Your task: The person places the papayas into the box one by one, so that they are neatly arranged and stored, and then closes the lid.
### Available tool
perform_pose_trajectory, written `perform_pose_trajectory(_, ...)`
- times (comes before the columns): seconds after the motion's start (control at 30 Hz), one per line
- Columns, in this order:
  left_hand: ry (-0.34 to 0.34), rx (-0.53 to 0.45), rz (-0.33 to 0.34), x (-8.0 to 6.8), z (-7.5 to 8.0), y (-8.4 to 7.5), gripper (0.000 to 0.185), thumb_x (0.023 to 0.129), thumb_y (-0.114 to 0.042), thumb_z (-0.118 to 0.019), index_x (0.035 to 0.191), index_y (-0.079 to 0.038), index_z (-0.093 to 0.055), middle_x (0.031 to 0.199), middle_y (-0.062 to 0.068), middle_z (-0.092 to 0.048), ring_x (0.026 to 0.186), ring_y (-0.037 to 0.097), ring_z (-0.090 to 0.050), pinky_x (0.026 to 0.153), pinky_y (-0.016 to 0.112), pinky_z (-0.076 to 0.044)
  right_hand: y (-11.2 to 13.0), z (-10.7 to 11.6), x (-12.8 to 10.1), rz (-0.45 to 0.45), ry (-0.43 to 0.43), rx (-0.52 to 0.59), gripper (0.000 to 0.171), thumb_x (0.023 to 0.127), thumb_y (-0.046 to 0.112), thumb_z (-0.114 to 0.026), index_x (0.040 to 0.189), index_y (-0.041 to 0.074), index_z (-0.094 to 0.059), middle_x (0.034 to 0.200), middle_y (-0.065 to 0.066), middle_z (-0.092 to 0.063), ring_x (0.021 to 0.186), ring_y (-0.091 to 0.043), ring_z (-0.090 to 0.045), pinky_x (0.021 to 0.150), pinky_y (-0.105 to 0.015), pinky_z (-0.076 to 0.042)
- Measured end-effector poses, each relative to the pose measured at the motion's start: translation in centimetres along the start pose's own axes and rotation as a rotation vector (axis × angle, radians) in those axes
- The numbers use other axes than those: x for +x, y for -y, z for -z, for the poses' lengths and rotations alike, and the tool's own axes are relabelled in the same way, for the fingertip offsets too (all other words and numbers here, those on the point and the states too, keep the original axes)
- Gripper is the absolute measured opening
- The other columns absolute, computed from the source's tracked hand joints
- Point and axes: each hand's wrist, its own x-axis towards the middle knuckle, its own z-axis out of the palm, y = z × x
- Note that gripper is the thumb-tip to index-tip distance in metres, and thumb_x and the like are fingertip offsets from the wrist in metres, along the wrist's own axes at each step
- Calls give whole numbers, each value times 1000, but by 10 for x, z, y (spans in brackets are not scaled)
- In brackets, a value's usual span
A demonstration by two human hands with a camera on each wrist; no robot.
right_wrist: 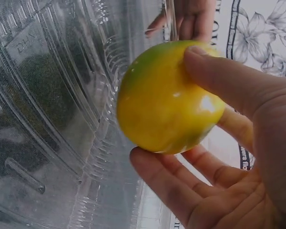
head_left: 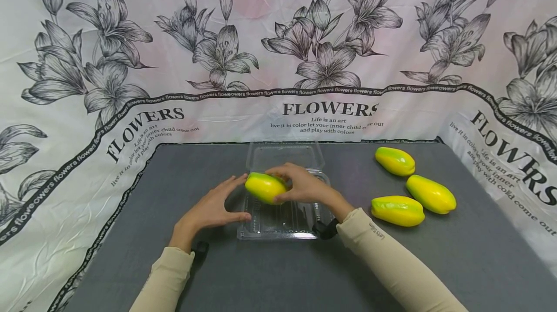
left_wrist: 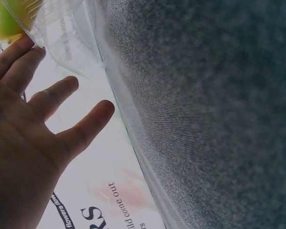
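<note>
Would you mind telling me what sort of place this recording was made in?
Probably a staged tabletop set, not a kitchen: a grey cloth-covered table, a flower-printed backdrop sheet hung behind and around it, and glossy yellow-green fruits laid by a clear plastic container.

Yellow-green mango (head_left: 264,187) hangs lengthwise just over the clear plastic clamshell box (head_left: 278,222), gripped in the right hand (head_left: 304,187). The box sits open on the grey counter (head_left: 243,273), lid tipped back, tray bare.

three mangoes (head_left: 413,188) block the right; gray table (head_left: 261,273) near edge open.
</note>
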Motion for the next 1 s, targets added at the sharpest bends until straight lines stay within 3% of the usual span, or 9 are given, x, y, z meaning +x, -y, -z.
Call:
perform_pose_trajectory(0.3,0,-11,-6,1,-1,1,99,69,-66,-75,151,-43,-24,162,-3,-22,150,32,-17,107,71,-25,2,-1,0,-5,10,-57,68,75,26,-83,137,21,-55,122,-4,-60,103,-18,-58,86,-34,-53)
perform_pose_trajectory(0.53,-9,-5,-10,0,0,1,97,70,-64,-75,150,-42,-25,162,-2,-23,150,33,-18,107,72,-26,6,-2,1,-50,3,-69,70,73,25,-85,137,23,-55,109,-5,-56,94,-18,-54,80,-34,-51)
perform_pose_trajectory(0.8,-3,-21,-9,0,1,0,99,68,-68,-74,151,-40,-28,161,-5,-24,150,32,-17,108,71,-25,1,-4,4,-31,6,-127,73,72,26,-86,138,21,-55,96,0,-61,86,-22,-49,68,-29,-41)
perform_pose_trajectory(1.0,-5,-14,-12,1,1,0,99,68,-69,-73,150,-39,-29,161,-9,-24,150,32,-17,109,70,-24,0,-3,4,-30,17,-122,75,73,27,-85,140,22,-53,96,-2,-61,84,-20,-49,66,-27,-42)
